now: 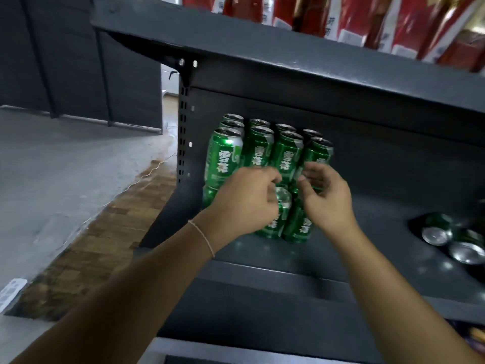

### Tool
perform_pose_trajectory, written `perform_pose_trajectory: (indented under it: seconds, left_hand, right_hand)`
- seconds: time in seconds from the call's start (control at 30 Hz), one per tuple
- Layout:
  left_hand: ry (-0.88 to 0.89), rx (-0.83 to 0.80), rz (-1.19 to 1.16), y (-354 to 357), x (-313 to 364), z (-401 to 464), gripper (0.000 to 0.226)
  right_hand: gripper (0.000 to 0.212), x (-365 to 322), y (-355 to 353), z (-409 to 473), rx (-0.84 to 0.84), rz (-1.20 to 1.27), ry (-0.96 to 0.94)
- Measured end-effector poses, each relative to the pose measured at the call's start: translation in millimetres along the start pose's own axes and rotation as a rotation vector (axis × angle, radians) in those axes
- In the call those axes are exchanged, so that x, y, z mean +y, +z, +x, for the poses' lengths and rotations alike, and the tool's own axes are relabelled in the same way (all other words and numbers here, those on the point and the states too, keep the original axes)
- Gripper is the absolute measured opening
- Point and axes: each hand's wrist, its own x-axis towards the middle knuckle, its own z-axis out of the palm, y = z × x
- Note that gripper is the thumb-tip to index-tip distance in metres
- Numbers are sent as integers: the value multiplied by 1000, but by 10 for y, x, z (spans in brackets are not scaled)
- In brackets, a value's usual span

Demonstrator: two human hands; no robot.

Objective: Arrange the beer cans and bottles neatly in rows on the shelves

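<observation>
Stacked green aluminium beer cans (263, 151) already in rows at dark grey metal shelf (380, 206) left rear corner. Left hand (244, 203) grips front-row can top (283, 198); right hand (328, 198) curled, empty. Loose toppled cans (443, 232) at right edge remain.

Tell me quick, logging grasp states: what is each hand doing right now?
Left hand: closed around a front-row green can.
Right hand: fingers curled, near the cans; grip cannot be told.

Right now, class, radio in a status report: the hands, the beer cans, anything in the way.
Left hand on front can; right hand open beside it. Stacked green cans in rows on shelf. Loose cans lying at right, unsorted.
</observation>
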Motion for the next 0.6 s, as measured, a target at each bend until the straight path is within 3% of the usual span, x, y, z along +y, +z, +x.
perform_pose_trajectory:
  seconds: [0.2, 0.6]
  left_hand:
    - [94, -74, -35, 682, 559, 311, 59]
    - [154, -277, -50, 2409, 1856, 935, 62]
  right_hand:
    - [25, 424, -929, -25, 84, -133, 26]
    - [28, 1592, -2888, 0, 200, -285, 267]
